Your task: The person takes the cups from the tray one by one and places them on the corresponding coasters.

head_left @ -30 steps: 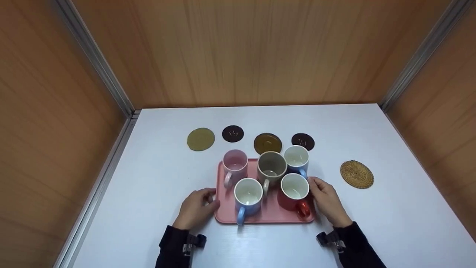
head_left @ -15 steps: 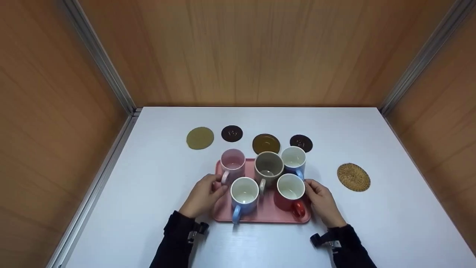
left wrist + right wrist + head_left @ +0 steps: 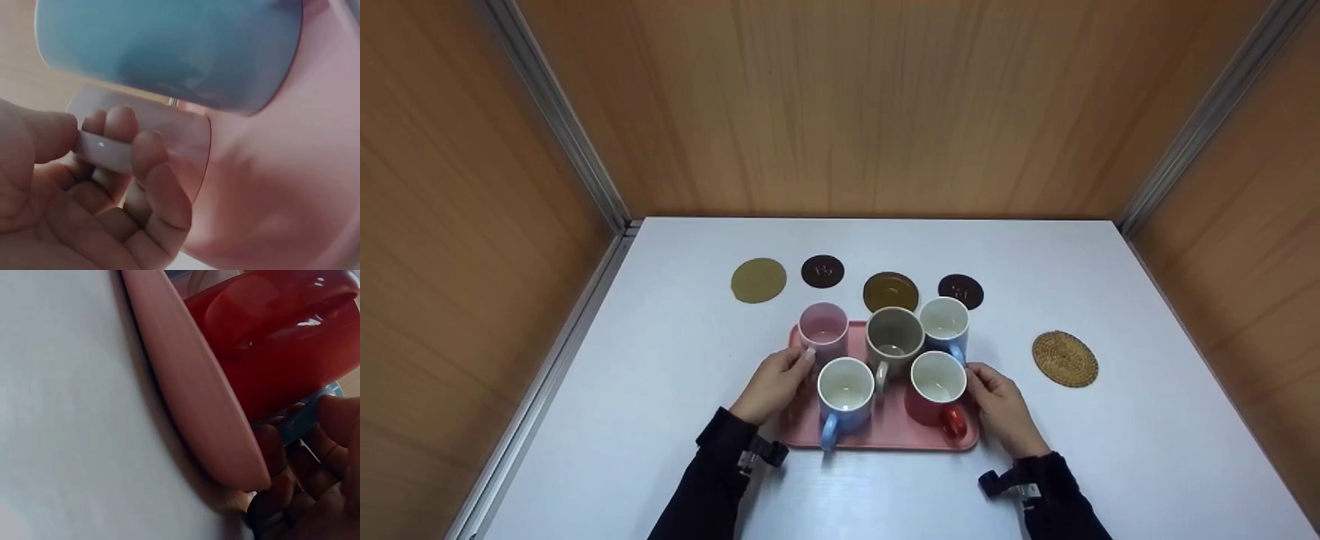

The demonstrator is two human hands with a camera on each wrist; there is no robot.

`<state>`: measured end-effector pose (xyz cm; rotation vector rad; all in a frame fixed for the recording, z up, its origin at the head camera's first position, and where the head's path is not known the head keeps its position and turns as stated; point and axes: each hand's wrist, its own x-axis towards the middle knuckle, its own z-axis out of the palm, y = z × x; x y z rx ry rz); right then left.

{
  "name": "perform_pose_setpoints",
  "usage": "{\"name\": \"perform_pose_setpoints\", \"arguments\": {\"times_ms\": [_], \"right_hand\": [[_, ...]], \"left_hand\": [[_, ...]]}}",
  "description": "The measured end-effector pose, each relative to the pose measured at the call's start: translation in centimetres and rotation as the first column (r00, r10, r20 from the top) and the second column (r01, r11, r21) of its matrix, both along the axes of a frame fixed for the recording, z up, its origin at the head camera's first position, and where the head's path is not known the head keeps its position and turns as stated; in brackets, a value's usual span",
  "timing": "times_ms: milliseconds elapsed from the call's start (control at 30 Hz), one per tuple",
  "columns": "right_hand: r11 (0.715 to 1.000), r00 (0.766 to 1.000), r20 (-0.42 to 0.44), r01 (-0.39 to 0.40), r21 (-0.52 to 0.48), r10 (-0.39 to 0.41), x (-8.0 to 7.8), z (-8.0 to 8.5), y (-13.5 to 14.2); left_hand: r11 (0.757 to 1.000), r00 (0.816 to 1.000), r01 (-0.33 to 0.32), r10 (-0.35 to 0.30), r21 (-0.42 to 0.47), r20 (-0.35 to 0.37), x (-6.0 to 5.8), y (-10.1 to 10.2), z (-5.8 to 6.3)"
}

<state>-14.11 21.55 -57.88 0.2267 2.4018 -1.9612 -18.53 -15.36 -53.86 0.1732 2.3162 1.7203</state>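
Note:
On a pink tray (image 3: 896, 437) stand a pink mug (image 3: 821, 349), a grey mug (image 3: 894, 330), a light blue mug (image 3: 851, 416), a red mug (image 3: 919, 409) and a blue mug (image 3: 945, 322), all upright. At the tray's left, my left hand (image 3: 774, 386) holds the pink mug's handle, its fingers curled through it in the left wrist view. My right hand (image 3: 1003, 409), beside the red mug, grips the handle of the blue mug at the back right. In the right wrist view its thumb meets that blue handle (image 3: 301, 419); the red mug hides much of the rest.
Behind the tray lie an olive coaster (image 3: 758, 280), two dark coasters, left (image 3: 823, 271) and right (image 3: 961, 291), and a brown coaster (image 3: 890, 291). A woven coaster (image 3: 1065, 359) sits at the right. Wooden walls (image 3: 840, 112) enclose the white table (image 3: 675, 300).
My left hand has moved from the tray's left edge up and right to the pink mug and taken its handle. The right hand stays by the blue mug's handle. The mugs stand where they were.

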Motion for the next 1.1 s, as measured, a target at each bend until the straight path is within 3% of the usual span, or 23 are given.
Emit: {"name": "perform_pose_setpoints", "arguments": {"times_ms": [267, 400, 567, 800, 1100], "right_hand": [[1.000, 1.000, 0.009, -0.002, 0.005, 0.002, 0.0, -0.3, 0.1], [1.000, 1.000, 0.000, -0.007, 0.003, 0.007, 0.0, -0.4, 0.2], [1.000, 1.000, -0.007, -0.025, -0.002, 0.025, 0.0, -0.4, 0.3], [1.000, 1.000, -0.005, -0.023, 0.003, 0.023, 0.1, -0.3, 0.2], [1.000, 1.000, -0.002, -0.016, 0.009, 0.016, -0.1, -0.3, 0.2]], "left_hand": [[0.995, 0.995, 0.040, -0.049, 0.096, 0.090, 0.2, -1.0, 0.0], [0.990, 0.992, 0.012, -0.030, 0.138, 0.125, 0.4, -1.2, 0.1], [0.987, 0.992, -0.064, 0.047, 0.145, 0.117, 0.6, -1.2, 0.5], [0.982, 0.992, -0.119, 0.113, 0.148, 0.052, 0.7, -1.9, 1.6], [0.937, 0.954, -0.299, 0.299, 0.182, 0.027, -1.0, -4.2, 4.1]]}}
